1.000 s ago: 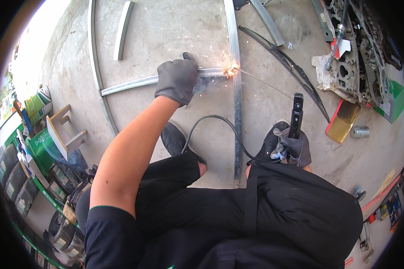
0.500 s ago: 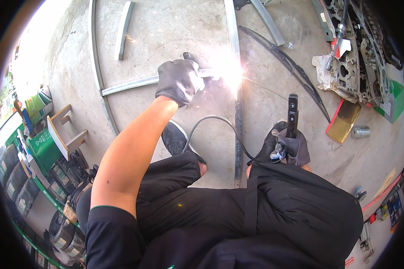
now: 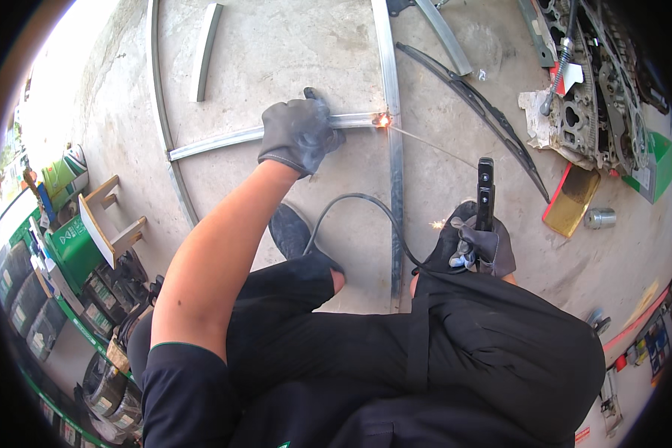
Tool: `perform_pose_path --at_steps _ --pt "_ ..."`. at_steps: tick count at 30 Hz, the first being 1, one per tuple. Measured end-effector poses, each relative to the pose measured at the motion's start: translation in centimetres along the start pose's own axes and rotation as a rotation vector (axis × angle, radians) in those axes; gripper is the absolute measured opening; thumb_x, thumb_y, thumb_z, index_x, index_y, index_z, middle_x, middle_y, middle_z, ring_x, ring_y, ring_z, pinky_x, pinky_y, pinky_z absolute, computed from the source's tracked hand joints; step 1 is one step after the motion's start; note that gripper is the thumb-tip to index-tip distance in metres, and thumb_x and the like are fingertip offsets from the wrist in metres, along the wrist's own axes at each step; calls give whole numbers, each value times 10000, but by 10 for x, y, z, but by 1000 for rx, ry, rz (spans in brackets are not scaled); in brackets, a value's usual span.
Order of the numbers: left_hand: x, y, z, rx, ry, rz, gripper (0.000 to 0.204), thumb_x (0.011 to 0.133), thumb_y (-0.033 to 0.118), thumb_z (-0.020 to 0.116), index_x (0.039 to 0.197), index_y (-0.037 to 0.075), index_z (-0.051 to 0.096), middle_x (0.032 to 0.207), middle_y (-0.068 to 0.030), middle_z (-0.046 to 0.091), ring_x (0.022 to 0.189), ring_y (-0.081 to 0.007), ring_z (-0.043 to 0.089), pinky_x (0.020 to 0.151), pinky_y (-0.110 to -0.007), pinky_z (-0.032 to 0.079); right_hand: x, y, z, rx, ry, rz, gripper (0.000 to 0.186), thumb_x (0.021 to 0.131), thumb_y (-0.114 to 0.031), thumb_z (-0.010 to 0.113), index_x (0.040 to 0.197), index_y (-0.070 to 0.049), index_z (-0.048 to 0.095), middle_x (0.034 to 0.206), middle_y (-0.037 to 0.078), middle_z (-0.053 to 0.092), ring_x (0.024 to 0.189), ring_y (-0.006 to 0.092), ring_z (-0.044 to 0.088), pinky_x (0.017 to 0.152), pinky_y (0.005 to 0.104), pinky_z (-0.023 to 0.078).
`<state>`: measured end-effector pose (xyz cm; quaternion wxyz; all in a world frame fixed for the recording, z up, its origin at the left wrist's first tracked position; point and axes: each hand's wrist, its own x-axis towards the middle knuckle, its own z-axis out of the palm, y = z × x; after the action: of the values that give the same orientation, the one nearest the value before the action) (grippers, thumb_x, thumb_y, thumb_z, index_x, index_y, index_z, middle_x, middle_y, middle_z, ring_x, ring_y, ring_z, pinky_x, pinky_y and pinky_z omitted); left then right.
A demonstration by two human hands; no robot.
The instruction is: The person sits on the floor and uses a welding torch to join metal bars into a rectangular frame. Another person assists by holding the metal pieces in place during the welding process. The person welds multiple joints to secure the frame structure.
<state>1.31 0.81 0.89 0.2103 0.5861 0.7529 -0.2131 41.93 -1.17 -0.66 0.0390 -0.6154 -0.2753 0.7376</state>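
My gloved left hand [image 3: 299, 136] is closed around a grey metal crossbar [image 3: 220, 142] that lies between two long metal bars. The crossbar's right end meets the right long bar [image 3: 396, 194], and a small orange glow [image 3: 381, 119] burns at that joint. In my gloved right hand [image 3: 488, 248] is a black welding electrode holder [image 3: 486, 194]. A thin welding rod [image 3: 433, 144] runs from it up-left, its tip at or very near the glowing joint. From the holder a dark cable [image 3: 366, 197] loops left over the right long bar toward my left shoe.
Wiper blades [image 3: 478, 101] lie right of the frame, near a loose metal bar [image 3: 444, 36]. Engine parts [image 3: 575, 112], a green box [image 3: 655, 168], a yellow-and-red flat box [image 3: 571, 200] and a metal can [image 3: 599, 218] are further right. At left stand a small wooden stool [image 3: 104, 220] and shelves with tires [image 3: 26, 299].
The bright white arc at the joint has gone out, leaving a small orange glow. A spark now shows beside my right shoe. Both hands stay nearly in place.
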Motion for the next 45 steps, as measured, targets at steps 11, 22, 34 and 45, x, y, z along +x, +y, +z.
perform_pose_path --at_steps 11,22,34,45 --pt "1 -1 -3 -45 -75 -4 343 849 468 798 981 152 812 942 -83 800 951 -287 784 752 -449 597 -12 -13 7 78 32 20 186 908 -55 820 1015 32 696 827 111 726 571 138 654 532 294 545" --pt "3 -3 6 -55 -33 -16 269 875 402 777 941 144 812 925 -95 798 906 -290 785 792 -454 593 -8 -14 10 44 59 27 90 909 14 726 960 35 654 795 152 717 577 171 679 573 326 603" --pt "3 -4 11 -8 45 47 452 836 525 833 943 90 774 851 -112 771 797 -293 771 701 -447 578 -4 -11 3 46 22 -13 128 923 -19 773 963 36 665 849 144 744 576 172 679 551 321 590" --pt "12 -8 1 88 -245 29 343 890 415 743 991 94 809 934 -122 790 876 -320 782 783 -424 601 -7 -13 8 -42 47 31 112 941 -56 775 987 10 696 732 94 704 563 143 661 527 301 563"
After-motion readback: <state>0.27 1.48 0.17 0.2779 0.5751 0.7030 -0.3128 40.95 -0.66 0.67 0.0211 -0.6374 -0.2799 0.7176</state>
